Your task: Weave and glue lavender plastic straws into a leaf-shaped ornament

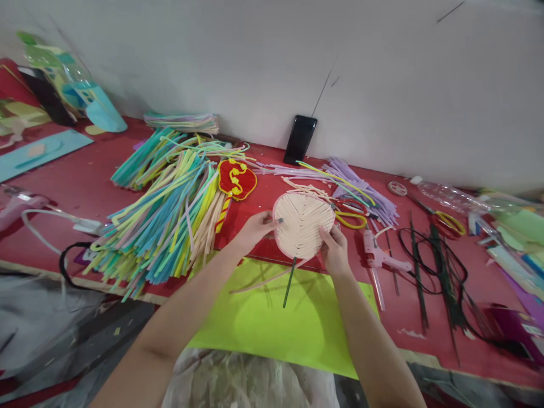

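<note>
Surface: red table (85, 181), lime sheet (276, 323) | backdrop: white wall (255, 56) | left hand (255, 229), right hand (335, 249): both gripping woven disc (302, 224)

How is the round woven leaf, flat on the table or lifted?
Lifted: left hand and right hand hold the leaf by its edges, stem hanging over the green sheet.

And there were the two forearms, both bare from elbow to wrist, long and smooth, the one left of the woven disc (302, 224) looking thicker near the camera than the one below and right of it. The left hand (254, 229), at the disc's left rim, showed slim bare fingers and a thumb; the right hand (335, 254), at the lower right rim, showed its bare back and knuckles. Straight below the disc, between the arms, sat pale crinkled material (250, 379), clothing or not one could not tell.
</note>
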{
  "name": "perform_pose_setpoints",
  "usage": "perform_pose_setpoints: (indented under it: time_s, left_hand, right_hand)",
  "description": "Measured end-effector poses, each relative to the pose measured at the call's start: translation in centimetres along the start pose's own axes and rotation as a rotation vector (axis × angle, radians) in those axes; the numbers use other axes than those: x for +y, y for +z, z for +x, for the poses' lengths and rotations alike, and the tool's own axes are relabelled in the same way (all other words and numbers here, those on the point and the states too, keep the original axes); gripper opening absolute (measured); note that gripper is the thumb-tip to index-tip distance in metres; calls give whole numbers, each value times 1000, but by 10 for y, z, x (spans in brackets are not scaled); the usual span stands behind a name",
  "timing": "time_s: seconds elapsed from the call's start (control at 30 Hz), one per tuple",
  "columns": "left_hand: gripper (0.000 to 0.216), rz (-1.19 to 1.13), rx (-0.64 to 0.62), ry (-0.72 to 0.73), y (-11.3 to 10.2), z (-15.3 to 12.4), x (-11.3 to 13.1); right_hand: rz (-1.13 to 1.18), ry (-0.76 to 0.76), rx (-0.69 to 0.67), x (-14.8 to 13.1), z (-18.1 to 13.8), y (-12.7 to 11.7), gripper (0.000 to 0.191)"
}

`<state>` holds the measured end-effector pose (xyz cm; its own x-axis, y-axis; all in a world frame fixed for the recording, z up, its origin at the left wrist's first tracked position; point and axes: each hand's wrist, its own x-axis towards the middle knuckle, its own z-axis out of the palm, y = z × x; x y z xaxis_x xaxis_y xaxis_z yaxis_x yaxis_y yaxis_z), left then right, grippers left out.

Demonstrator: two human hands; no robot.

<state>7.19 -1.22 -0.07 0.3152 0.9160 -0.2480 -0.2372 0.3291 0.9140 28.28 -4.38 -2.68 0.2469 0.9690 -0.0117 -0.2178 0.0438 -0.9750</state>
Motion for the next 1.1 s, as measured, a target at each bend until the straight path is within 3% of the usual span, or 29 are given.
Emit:
perform_pose_setpoints:
  time_s: [0.27, 0.7, 1.1]
  left_hand:
    - [45, 38, -18, 24, 1, 0, 1]
    - [55, 37, -35, 81, 0, 2, -2]
    - [35, 146, 9, 68, -2, 3, -3]
  right_hand:
    - [-2, -8, -4, 1, 0, -1, 29]
    - [55, 35, 13, 1, 1, 1, 29]
    - [-6, -25, -8, 2, 2, -2, 27]
